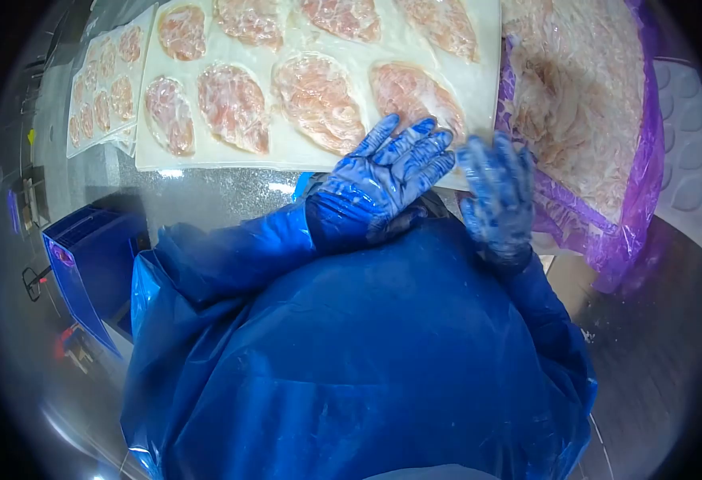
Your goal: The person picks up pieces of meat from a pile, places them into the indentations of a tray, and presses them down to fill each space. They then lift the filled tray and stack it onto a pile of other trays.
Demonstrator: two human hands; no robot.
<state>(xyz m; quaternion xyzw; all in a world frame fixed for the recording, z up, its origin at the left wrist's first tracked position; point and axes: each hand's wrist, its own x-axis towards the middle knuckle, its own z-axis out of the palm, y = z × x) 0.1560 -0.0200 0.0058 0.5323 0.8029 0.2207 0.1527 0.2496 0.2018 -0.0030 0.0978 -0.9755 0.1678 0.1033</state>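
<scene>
My left hand [395, 172], in a blue glove smeared with white residue, is turned palm up with its fingers stretched out. Its fingertips overlap the near edge of a white board [231, 160] and lie close to a flat oval piece of pale pink raw meat [415, 92]. My right hand [499, 196], gloved the same way and blurred by motion, is just to the right with fingers extended and nothing visible in it. More oval pieces, such as this meat piece [315, 96], lie in two rows on the board.
To the right, a large mass of pale ground-looking meat [591, 104] lies on purple plastic film [647, 160]. Beyond it is a white sheet with oval shapes [687, 128]. Smaller-looking filled boards [83, 144] are at far left. A blue bin [87, 264] stands lower left, beside the metal table [215, 192].
</scene>
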